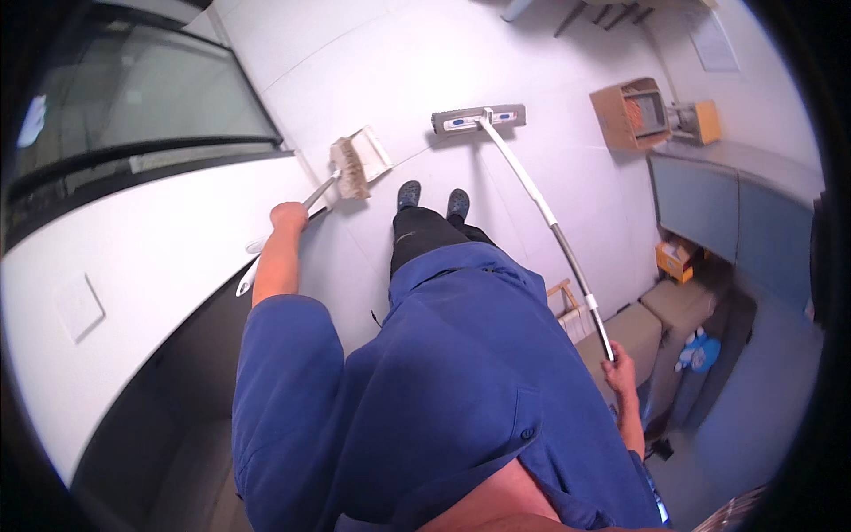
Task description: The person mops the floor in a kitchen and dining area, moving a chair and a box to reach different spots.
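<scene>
My left hand is closed around the handles of a broom and a dustpan. The broom's tan bristles rest against the white dustpan, and the white handle ends stick out behind my forearm. My right hand grips the upper end of a long white and grey mop pole. At the pole's far end, a flat mop head with a grey pad lies beyond my feet, to the right of the dustpan.
A white wall panel with dark-framed glass stands at left. To the right are an open cardboard box, grey-blue cabinets, a yellow box, a brown sofa with a blue plush toy, and a small wooden stool. Chair legs show at top.
</scene>
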Tool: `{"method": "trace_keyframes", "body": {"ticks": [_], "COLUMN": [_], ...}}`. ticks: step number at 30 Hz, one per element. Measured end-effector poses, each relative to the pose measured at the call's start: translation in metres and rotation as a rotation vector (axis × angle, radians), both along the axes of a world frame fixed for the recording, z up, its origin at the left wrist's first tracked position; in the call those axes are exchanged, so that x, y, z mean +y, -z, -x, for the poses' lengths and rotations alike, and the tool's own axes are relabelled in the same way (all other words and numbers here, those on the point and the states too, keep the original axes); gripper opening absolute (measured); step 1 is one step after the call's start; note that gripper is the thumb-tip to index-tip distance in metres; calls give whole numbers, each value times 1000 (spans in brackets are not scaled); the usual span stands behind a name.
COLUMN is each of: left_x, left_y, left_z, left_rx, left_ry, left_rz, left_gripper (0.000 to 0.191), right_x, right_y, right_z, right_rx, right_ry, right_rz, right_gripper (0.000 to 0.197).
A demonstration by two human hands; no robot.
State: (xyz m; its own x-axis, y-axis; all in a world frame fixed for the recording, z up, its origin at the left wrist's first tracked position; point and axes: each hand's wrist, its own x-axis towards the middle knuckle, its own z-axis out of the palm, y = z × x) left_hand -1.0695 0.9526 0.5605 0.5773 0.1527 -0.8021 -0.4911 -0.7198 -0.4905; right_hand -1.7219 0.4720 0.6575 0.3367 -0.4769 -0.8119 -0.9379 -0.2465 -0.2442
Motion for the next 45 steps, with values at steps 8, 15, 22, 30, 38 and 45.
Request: {"method": "trace_keyframes", "body": {"ticks": [8,15,22,30,38,45], "left_x": [33,7,28,-15,6,34], "left_y": [46,54,41,44,100,204], "left_z": [3,-24,-30,13,103,237], "left_rx": [-38,-89,-12,118,-57,-107], "left_ry": [122,135,197,258,460,-41], "left_rz": [-38,-66,-111,-205,229,766], "left_gripper": [27,27,25,41,44,52], "right_x": [82,75,78,111,105,124], "right_y": [12,6,28,52,94,172], "right_z": [19,21,36,25,25,78], "right_rx": [-118,-67,-98,-81,-154,-297], "right_ry": [516,615,714,824,747,831], "right_rz": [-233,-241,-230,-293,-314,-371], "right_gripper": [44,43,43,51,34,25]}}
